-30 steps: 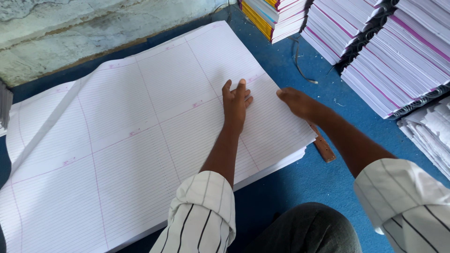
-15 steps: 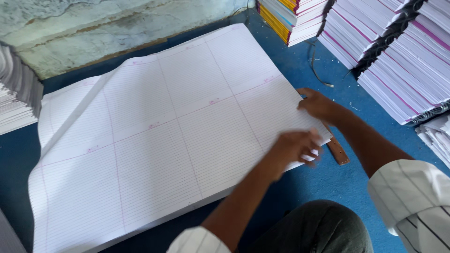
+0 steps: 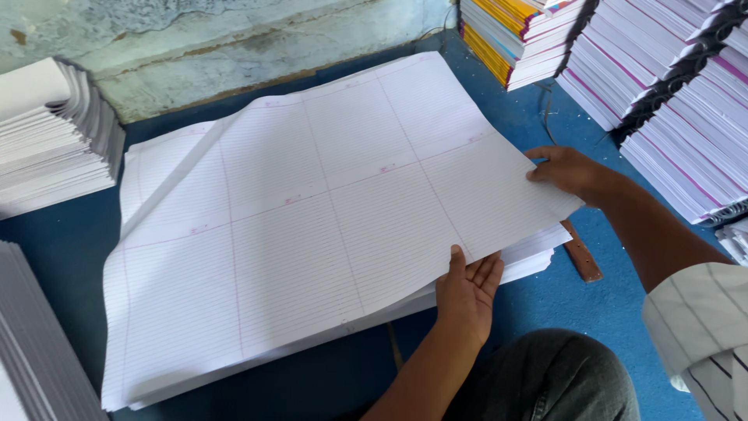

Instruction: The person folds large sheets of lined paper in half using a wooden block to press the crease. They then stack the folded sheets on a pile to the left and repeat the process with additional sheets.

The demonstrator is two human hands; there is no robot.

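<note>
A large white ruled sheet [image 3: 312, 210] with pink grid lines is lifted off a thick pile of the same sheets [image 3: 538, 253] on the blue floor. My left hand [image 3: 467, 292] grips the sheet's near edge, thumb on top and fingers underneath. At the right edge, my right hand [image 3: 565, 171] pinches the sheet by its corner. The sheet's near right part is raised above the pile, and its far left corner curls over.
Stacks of bound notebooks [image 3: 686, 93] stand at the right and far right, with yellow-edged ones [image 3: 514, 35] behind. Folded white paper piles [image 3: 54, 132] sit at the left. A brown wooden strip [image 3: 580, 253] lies beside the pile. A pale wall [image 3: 195, 47] runs along the back.
My left hand left the top of the sheet, moved to its near edge and gripped it. Both hands have raised the top sheet off the pile.
</note>
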